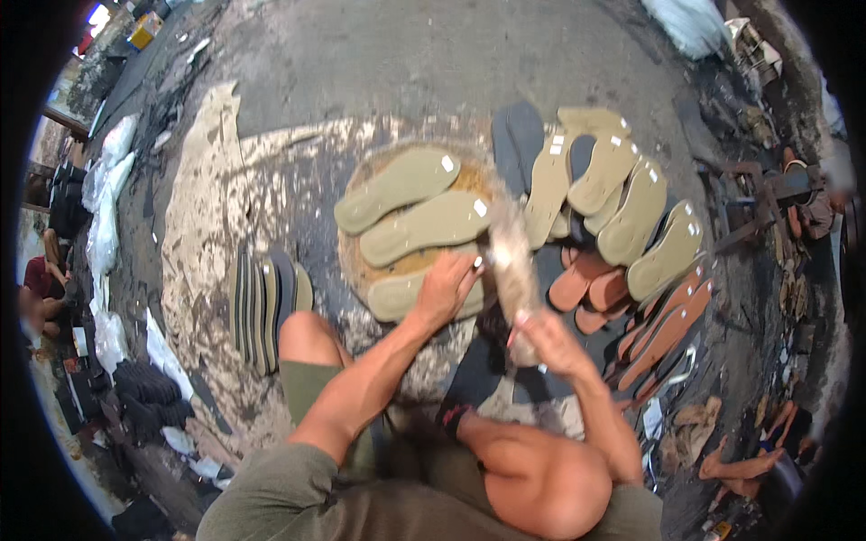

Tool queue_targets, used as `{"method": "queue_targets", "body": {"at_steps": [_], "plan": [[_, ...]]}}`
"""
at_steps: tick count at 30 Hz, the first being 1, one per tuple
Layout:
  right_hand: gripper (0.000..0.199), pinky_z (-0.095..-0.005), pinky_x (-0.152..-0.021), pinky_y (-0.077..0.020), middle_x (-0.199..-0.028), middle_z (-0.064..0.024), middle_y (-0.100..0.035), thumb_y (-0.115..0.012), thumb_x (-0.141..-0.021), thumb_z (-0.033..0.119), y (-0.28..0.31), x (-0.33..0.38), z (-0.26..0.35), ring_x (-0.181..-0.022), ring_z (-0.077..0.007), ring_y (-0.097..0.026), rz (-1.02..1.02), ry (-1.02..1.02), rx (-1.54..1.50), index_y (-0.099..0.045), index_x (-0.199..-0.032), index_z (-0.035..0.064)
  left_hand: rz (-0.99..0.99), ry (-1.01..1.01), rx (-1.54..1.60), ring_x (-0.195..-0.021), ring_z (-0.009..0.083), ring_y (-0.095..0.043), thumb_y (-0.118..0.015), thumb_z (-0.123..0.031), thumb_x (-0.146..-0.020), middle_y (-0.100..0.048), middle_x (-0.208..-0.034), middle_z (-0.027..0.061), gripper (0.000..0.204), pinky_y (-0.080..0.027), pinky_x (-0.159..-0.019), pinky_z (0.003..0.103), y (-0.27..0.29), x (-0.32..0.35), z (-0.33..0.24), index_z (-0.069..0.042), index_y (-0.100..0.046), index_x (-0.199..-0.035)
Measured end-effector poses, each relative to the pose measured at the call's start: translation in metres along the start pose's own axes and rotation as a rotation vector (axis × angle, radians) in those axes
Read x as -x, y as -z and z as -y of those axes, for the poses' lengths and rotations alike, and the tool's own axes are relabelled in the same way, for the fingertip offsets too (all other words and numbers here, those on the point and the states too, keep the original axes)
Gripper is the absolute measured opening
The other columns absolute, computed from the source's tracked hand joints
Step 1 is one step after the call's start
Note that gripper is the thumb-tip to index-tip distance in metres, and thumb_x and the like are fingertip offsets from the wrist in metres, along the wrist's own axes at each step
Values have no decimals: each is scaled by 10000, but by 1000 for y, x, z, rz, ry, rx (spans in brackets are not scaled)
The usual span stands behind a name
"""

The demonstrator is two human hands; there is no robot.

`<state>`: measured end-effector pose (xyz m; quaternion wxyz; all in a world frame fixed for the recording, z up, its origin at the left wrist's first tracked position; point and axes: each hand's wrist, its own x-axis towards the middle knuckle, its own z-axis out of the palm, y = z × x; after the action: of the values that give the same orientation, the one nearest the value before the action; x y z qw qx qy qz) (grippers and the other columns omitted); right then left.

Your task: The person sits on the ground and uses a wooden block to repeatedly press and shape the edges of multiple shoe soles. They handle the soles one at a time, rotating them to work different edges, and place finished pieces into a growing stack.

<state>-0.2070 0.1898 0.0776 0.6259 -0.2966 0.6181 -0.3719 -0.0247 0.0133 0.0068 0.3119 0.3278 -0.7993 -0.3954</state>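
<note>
On a round wooden block (351,261) lie three olive sandal soles: a far sole (397,189), a middle sole (424,227) and a near sole (394,296). My left hand (444,288) is over the near sole, covering part of it. Its fingers are closed around something small with a light tip, which I cannot make out. My right hand (552,343) grips the lower end of a thick, pale wooden club (512,257), smeared by motion. The club reaches up past the block's right edge, beside my left fingertips. White stickers mark the toe ends of the far and middle soles.
Several olive soles (645,212) overlap at the right, with reddish-brown soles (663,329) nearer me. A row of soles (271,307) stands on edge at the left. Stacked black pieces (149,392) and plastic bags (108,216) lie farther left. Other people sit at both edges.
</note>
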Motion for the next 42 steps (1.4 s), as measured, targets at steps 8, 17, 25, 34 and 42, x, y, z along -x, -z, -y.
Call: {"method": "queue_targets", "body": {"at_steps": [8, 17, 25, 34, 42], "plan": [[487, -319, -733, -555, -936, -57, -652, -520, -1097, 470, -24, -15, -29, -803, -146, -649, -158, -152, -29, -590, -1222, 5, -264, 376, 431, -733, 132, -692, -652, -269, -1060, -703, -850, 53, 251, -565, -676, 321, 28, -84, 7, -24, -674, -1110], [516, -331, -685, -585, -887, -109, -704, -506, -1098, 452, -1, -5, 46, -735, -197, -701, -123, -106, -318, -587, -1225, -42, -77, 283, 175, -719, 173, -711, -645, -277, -1049, -733, -804, 108, 283, -553, -692, 337, 25, -95, 39, -6, -701, -1106], [519, -326, -743, -565, -926, -111, -698, -487, -1103, 463, 21, 6, 212, -809, -180, -689, -347, 314, 2, -608, -1191, -34, -23, 138, 15, -847, 281, -734, -663, -202, -1022, -745, -951, 159, 212, -562, -776, 376, 23, -96, 32, -4, -707, -1082], [666, -520, -941, -522, -1102, -313, -698, -632, -1010, 468, -17, -59, 133, -1030, -522, -675, -135, -77, 786, -560, -1351, -100, 41, -121, -203, -945, 419, -628, -687, -63, -905, -661, -986, 194, 166, -521, -818, 483, 18, -89, 40, -9, -697, -1061], [478, -318, -673, -569, -894, -71, -681, -563, -1078, 478, 4, -78, 30, -733, -163, -669, -5, -99, -142, -623, -1198, 19, -285, 593, 564, -814, 163, -704, -649, -212, -1052, -732, -939, 100, 196, -557, -746, 328, 30, -99, 29, -25, -677, -1102]]}}
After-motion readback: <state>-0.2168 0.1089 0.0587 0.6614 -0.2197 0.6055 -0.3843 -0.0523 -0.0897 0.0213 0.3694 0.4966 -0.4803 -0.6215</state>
